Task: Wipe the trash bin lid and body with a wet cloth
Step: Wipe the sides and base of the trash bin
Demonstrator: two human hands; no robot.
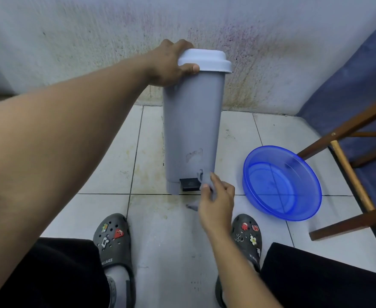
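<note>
While left hand (pixel 169 63) grips lid (pixel 204 60), right hand (pixel 216 203) pinches cloth (pixel 204 185), seemingly damp; stained tile floor (pixel 107 170).

- The trash bin (pixel 192 130) is a tall, narrow grey plastic one, standing upright on the tiled floor close to the wall, its body tapering slightly toward the base
- Its lid (pixel 204 60) is a paler grey-white, closed on top, with a rim that overhangs the body
- A black foot pedal (pixel 189 184) sticks out at the bottom front of the bin
- A faint smudged mark (pixel 193 154) shows on the lower front of the body, above the pedal
- The cloth (pixel 206 186) is grey, crumpled and bunched, pressed against the bin's lower right corner just beside the pedal, with one loose end hanging down near the floor
</note>
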